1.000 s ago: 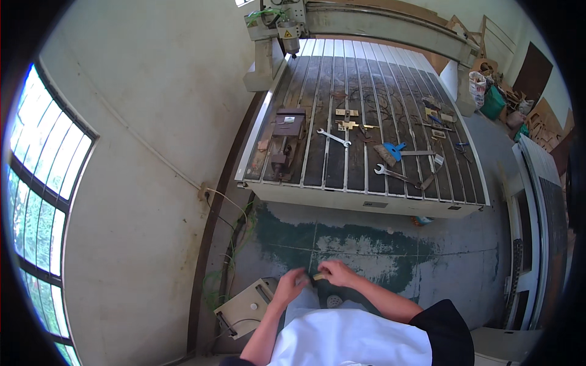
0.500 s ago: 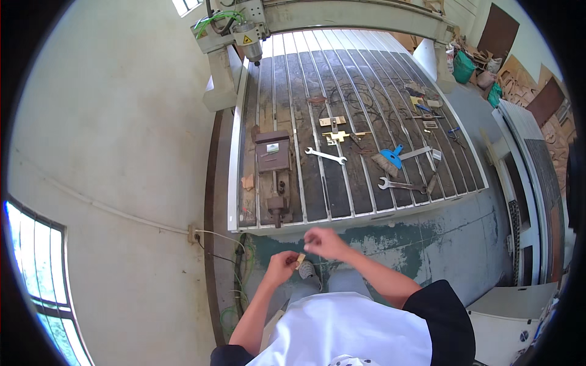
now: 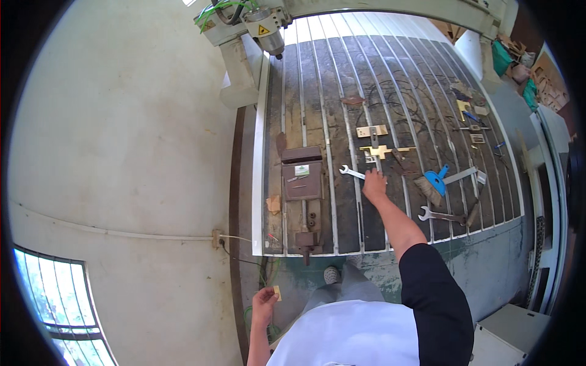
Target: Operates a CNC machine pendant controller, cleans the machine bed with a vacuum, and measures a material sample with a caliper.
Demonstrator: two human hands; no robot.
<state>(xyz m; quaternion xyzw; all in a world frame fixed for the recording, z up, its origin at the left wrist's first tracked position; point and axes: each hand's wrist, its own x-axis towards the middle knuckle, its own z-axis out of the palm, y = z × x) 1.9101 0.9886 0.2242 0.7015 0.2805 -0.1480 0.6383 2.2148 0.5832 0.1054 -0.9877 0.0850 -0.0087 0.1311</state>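
A: Head view, only one. Left side first?

B: Left grip is low in view, off the near edge of the slotted surface, between wall and torso. Fingers closed on a small flat yellow piece, pinched, its free end poking out to the right

A: So the yellow piece is in the hand, not on the surface. Right?

B: Right grip reaches out over the surface, arm stretched, black sleeve. It's at the right end of a small open-ended wrench; fingers hide that end, so can't tell if it's grasped or just covered

A: Stuff around it?

B: Just beyond the hand, a cross-shaped brass-coloured piece, then a brass-coloured plate farther off. To the right, a blue brush, bristles toward the person; nearer the edge, a larger wrench, lying flat

A: And left of it?

B: Brown vise, small white-green card and thin metal bits on top, screw end past the near edge. Tan scrap beside it. Machine spindle up top, well apart from both hands
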